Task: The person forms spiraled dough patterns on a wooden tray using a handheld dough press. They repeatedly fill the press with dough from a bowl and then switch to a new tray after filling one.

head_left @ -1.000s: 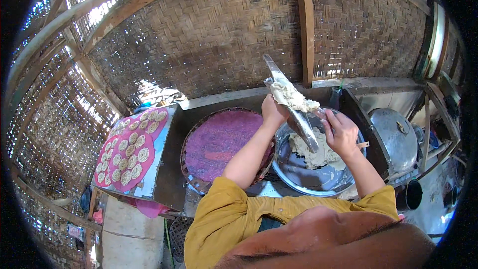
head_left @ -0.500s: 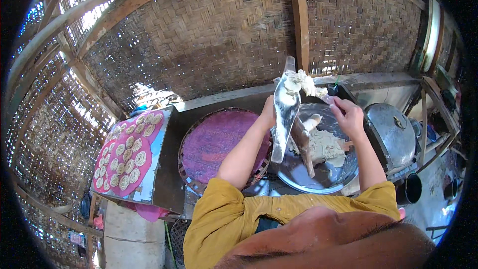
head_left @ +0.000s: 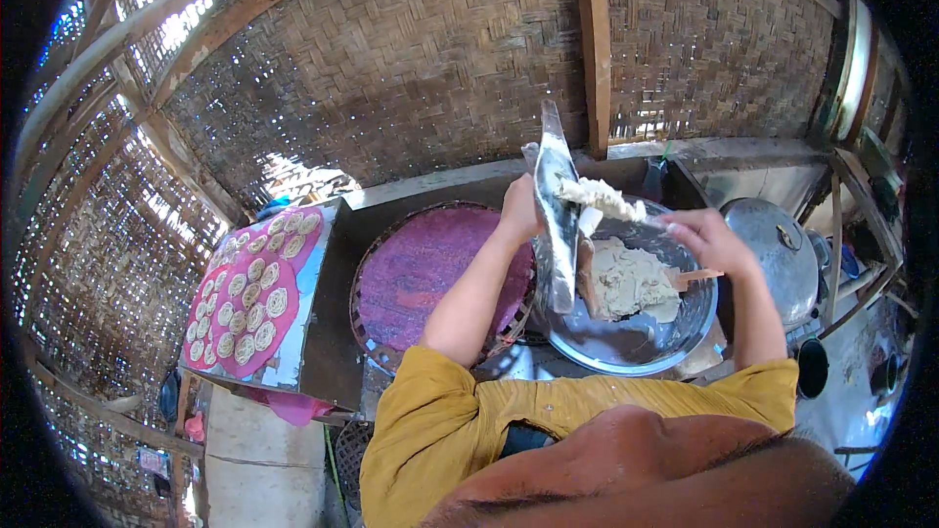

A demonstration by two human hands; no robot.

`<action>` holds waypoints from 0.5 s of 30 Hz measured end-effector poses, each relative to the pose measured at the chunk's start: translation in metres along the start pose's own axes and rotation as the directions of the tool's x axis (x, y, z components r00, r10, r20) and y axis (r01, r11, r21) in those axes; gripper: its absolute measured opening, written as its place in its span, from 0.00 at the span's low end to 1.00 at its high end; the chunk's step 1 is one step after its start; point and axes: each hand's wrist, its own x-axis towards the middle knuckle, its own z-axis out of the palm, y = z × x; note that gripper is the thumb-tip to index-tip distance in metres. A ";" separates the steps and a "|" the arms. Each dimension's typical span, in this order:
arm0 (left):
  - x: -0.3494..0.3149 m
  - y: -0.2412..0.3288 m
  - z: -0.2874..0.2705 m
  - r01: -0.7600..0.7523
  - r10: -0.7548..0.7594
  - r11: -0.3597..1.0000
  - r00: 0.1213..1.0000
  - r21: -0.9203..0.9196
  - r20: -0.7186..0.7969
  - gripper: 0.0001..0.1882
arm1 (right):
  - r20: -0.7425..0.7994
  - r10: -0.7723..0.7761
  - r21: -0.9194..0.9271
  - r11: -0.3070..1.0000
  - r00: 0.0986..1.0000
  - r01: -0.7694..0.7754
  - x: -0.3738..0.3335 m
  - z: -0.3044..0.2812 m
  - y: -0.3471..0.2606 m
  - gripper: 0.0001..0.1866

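My left hand is wrapped round a long press-like tool with tapered ends, its pale face smeared with dough. It is raised above the left part of a wide metal basin. My right hand grips the thin handle of a spoon-like utensil, whose head is buried in a lump of pale dough. That lump touches the tool's face. Inside the basin lies a heap of soft dough with a wooden handle sticking out of it.
Left of the basin sits a round woven tray lined with purple cloth. Farther left, several coiled dough rounds lie on pink sheets. A lidded metal pot stands at right, with a dark bucket below. A woven wall rises behind.
My right hand has moved right and a little down, with the dough lump lower against the tool. The tool has tilted more upright, and its lower wooden part is now mostly hidden.
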 end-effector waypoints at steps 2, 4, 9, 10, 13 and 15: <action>-0.007 0.021 -0.003 -0.041 0.031 0.963 0.999 0.267 0.041 0.16 | 0.035 -0.009 -0.225 0.974 0.999 0.016 0.009 -0.023 -0.003 0.16; -0.011 0.038 -0.002 -0.001 -0.026 0.915 0.998 0.403 0.062 0.18 | 0.086 0.062 -0.411 0.911 0.994 -0.021 0.015 -0.048 -0.028 0.15; -0.013 0.047 0.005 0.053 -0.055 0.951 0.998 0.305 -0.001 0.17 | 0.107 0.146 -0.642 0.765 0.984 -0.044 0.028 -0.081 -0.059 0.14; -0.012 0.048 0.006 0.034 -0.042 0.942 0.999 0.335 0.018 0.17 | 0.103 0.149 -0.643 0.764 0.983 -0.049 0.030 -0.079 -0.061 0.14; -0.012 0.043 0.011 -0.002 -0.003 0.923 1.000 0.384 0.011 0.18 | 0.099 0.097 -0.750 0.661 0.990 0.010 0.040 -0.069 -0.074 0.14; -0.015 0.040 0.011 -0.006 0.015 0.911 1.000 0.412 -0.018 0.18 | 0.110 0.038 -0.807 0.587 0.993 0.067 0.050 -0.058 -0.088 0.14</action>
